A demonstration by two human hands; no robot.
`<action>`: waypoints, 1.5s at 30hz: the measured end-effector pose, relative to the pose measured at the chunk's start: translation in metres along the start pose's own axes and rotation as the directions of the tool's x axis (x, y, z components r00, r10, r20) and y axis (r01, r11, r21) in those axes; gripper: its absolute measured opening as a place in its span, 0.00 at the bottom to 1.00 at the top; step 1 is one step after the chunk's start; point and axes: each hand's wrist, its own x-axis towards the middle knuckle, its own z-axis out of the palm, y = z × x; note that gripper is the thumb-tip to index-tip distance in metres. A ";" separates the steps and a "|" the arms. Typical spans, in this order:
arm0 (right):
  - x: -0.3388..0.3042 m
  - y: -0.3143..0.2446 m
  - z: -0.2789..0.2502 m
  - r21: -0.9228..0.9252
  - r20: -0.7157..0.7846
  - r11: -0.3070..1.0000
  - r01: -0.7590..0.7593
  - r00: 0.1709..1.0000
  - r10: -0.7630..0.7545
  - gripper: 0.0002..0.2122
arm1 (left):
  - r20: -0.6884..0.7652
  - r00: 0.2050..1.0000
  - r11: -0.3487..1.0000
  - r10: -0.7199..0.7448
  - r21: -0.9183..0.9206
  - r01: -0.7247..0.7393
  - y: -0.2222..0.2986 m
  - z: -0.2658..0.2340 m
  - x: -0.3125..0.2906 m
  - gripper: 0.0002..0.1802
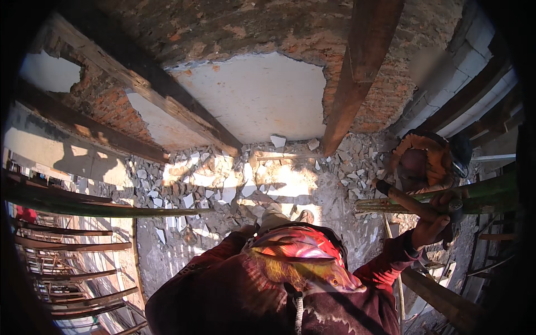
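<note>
At the right, my right hand (pixel 434 226) is closed around a hammer (pixel 413 202) close to its head, and the wooden handle points up and left. A green bamboo pole (pixel 491 192) runs behind that hand. My left hand (pixel 248 230) is low by my waist, dark and partly hidden by my sleeve; its fingers cannot be made out. Below it, broken plaster and brick rubble (pixel 195 192) covers the ground. Just above the hammer is a round, dark reddish-brown thing with a ragged orange rim (pixel 424 159); its kind is unclear.
Ahead stands a brick wall with a remaining white plaster patch (pixel 254 95). Wooden beams (pixel 363 67) slant across it. Another bamboo pole (pixel 111 207) reaches in from the left, above several wooden battens (pixel 78 247). A timber (pixel 441 298) lies at the lower right.
</note>
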 end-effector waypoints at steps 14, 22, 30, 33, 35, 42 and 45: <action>-0.004 0.016 -0.022 -0.337 0.049 0.930 0.145 0.989 -0.137 0.18 | 0.067 0.995 0.984 -0.073 -0.158 0.083 0.018 -0.019 0.028 0.16; -0.001 0.019 -0.014 -0.241 0.008 0.963 0.118 0.993 -0.119 0.21 | -0.197 0.970 0.916 0.142 -0.344 -0.204 0.000 -0.011 0.029 0.18; 0.013 -0.013 0.023 -0.226 -0.028 0.963 0.144 0.988 -0.155 0.32 | -0.292 0.946 0.973 0.143 -0.133 -0.188 -0.012 -0.002 0.037 0.17; 0.003 0.001 -0.003 -0.174 0.018 0.978 0.112 0.994 -0.111 0.22 | -0.472 0.852 0.956 0.226 -0.060 -0.287 -0.034 0.009 0.041 0.22; 0.007 -0.010 0.008 -0.158 0.053 0.976 0.151 0.988 -0.145 0.21 | -0.689 0.665 0.859 0.290 -0.119 -0.498 -0.003 -0.006 0.032 0.27; 0.011 -0.009 0.011 -0.278 0.032 0.943 0.184 0.983 -0.182 0.23 | -0.565 0.816 0.853 0.125 -0.359 -0.380 0.021 -0.027 0.005 0.16; 0.012 -0.004 0.012 -0.131 0.016 0.979 0.154 0.988 -0.153 0.22 | -0.314 0.947 0.986 0.067 -0.125 -0.111 0.012 -0.016 0.011 0.17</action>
